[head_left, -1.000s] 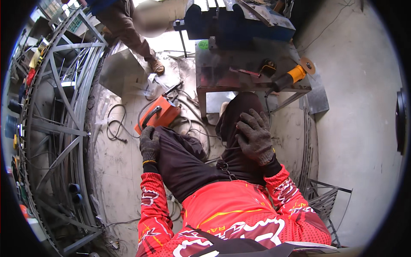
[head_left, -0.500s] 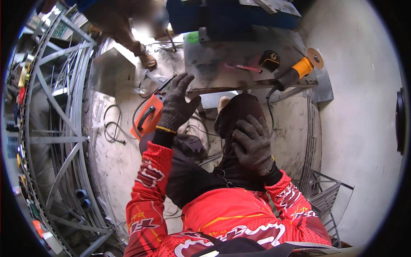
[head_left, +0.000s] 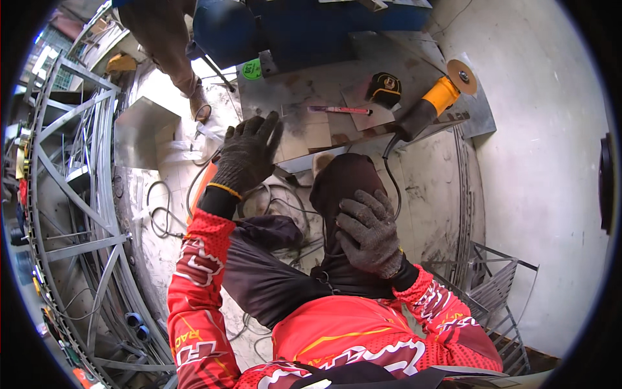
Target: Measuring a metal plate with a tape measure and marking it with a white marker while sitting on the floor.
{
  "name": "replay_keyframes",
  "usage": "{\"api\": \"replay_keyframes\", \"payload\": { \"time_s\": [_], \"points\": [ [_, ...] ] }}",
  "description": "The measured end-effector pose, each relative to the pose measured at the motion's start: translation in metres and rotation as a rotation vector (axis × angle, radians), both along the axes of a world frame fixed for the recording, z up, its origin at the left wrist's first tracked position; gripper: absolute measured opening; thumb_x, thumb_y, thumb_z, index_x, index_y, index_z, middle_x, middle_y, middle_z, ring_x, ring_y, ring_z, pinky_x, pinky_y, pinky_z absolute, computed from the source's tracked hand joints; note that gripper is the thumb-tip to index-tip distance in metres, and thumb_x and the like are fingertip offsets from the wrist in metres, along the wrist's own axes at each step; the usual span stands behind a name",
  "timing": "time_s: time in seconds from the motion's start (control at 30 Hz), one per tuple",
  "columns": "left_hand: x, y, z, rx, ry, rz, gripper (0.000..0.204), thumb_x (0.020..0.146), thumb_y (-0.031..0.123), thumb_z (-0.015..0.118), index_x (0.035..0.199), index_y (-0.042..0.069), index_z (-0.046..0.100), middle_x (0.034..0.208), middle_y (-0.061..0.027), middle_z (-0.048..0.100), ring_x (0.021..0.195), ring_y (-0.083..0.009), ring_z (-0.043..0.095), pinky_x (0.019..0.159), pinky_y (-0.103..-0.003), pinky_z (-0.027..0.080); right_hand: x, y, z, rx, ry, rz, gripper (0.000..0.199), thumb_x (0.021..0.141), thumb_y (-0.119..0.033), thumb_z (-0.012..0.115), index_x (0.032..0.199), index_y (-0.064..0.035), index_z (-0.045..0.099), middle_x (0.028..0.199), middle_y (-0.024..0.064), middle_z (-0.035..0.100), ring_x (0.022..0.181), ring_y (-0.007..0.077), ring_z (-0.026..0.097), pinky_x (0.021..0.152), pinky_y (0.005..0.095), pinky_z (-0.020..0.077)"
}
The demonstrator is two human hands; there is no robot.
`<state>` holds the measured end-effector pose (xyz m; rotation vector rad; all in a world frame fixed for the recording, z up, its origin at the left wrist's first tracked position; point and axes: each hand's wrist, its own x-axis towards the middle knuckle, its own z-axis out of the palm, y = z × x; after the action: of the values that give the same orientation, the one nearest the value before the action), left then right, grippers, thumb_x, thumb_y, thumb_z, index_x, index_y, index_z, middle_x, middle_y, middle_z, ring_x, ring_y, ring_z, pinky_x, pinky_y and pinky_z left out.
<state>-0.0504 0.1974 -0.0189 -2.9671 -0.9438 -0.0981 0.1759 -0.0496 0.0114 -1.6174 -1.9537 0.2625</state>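
Note:
My left hand (head_left: 248, 154), in a dark knitted glove, is open with fingers stretched out at the near left edge of a low work table (head_left: 298, 144). Nothing shows in it. Gloved the same way, my right hand (head_left: 370, 235) lies flat on my raised right thigh, fingers loosely side by side. On the table are a pink-and-white marker pen (head_left: 340, 110), a black and yellow tape measure (head_left: 384, 90) and a yellow and black angle grinder (head_left: 435, 98) with a tan disc. An orange case (head_left: 202, 187) is mostly hidden behind my left hand and forearm.
Metal bars and a frame rack (head_left: 78, 188) line the left side. Black cables (head_left: 167, 209) loop over the floor. Another person's leg (head_left: 159, 42) stands at the far left. Behind the table is a large blue object (head_left: 311, 29); a pale wall (head_left: 538, 162) bounds the right.
The view has shifted, so the table things sit further left. My left hand has turned flatter, its fingers over the table edge, covering more of the orange case. My right hand stays on my thigh.

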Motion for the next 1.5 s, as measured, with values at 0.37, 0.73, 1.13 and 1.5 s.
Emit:
{"api": "replay_keyframes", "payload": {
  "time_s": [0.37,0.73,1.13,1.5],
  "points": [
    [-0.013,-0.012,0.014,-0.221,-0.197,0.139,0.072,0.072,0.014,0.085,0.138,0.009,0.055,0.146,-0.0271,0.048,0.133,-0.0487,0.048,0.108,-0.055,0.045,-0.004,0.002,0.000,0.027,-0.010,0.003,0.032,0.077,-0.019,0.078,0.108,-0.0131,0.071,0.127,0.0057,0.066,0.129,0.0315,0.056,0.114,0.0565,0.0372],
    [-0.022,-0.022,0.029,-0.233,0.120,0.279,0.093,0.072,0.038,0.085,0.150,0.005,0.047,0.157,-0.0128,0.041,0.134,-0.0376,0.046,0.108,-0.055,0.039,0.072,0.073,0.001,0.322,0.132,-0.161,0.034,0.082,-0.011,0.073,0.115,-0.0067,0.069,0.127,0.0205,0.063,0.122,0.0408,0.058,0.107,0.0500,0.0454],
    [-0.065,-0.070,0.032,-0.159,-0.133,0.397,0.089,0.066,0.032,0.087,0.144,0.006,0.051,0.140,-0.0154,0.053,0.124,-0.0385,0.051,0.105,-0.051,0.042,0.178,0.248,-0.030,-0.457,-0.399,-0.263,0.084,0.080,-0.049,0.074,0.152,-0.0167,0.046,0.150,0.0223,0.050,0.131,0.0407,0.057,0.107,0.0486,0.0493],
    [-0.043,-0.039,0.037,-0.209,-0.204,0.396,0.096,0.065,0.027,0.090,0.149,0.010,0.046,0.136,-0.0235,0.054,0.125,-0.0430,0.051,0.106,-0.054,0.043,0.197,0.239,-0.021,-0.286,-0.400,-0.309,0.079,0.078,-0.043,0.079,0.147,-0.0106,0.055,0.132,0.0201,0.066,0.123,0.0389,0.063,0.104,0.0464,0.0506]
  ]
}}
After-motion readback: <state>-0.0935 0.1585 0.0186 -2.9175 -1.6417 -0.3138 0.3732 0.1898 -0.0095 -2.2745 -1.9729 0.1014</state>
